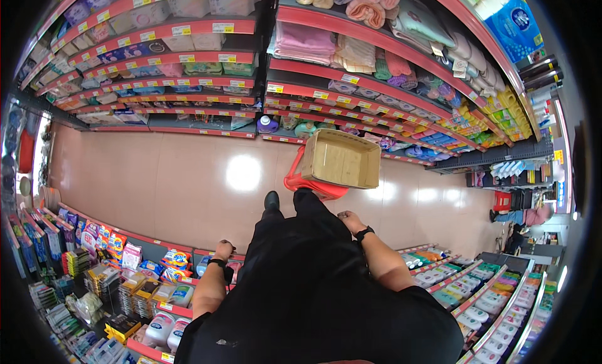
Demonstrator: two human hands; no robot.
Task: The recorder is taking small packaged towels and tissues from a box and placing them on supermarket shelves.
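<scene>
My left hand (224, 249) hangs low at my left side, close to the edge of the near shelf, its fingers loosely curled. Out to the right of my body, over the floor, my right hand (351, 221) is loosely curled too. Nothing shows in either hand. Each wrist wears a dark band. In front of my right foot, an open brown cardboard box (343, 160) sits tilted on a red plastic stool (313, 187). The part of the box's inside that shows is bare cardboard. My right hand is nearest to the stool and box, apart from both.
Far shelves (182, 56) hold packages, folded towels (304, 44) and bottles, including a purple one (268, 124). Behind me, near shelves hold detergent bags (175, 258) and several bottles (160, 326). Tiled floor (157, 169) runs between. Another person (530, 216) is at the far right.
</scene>
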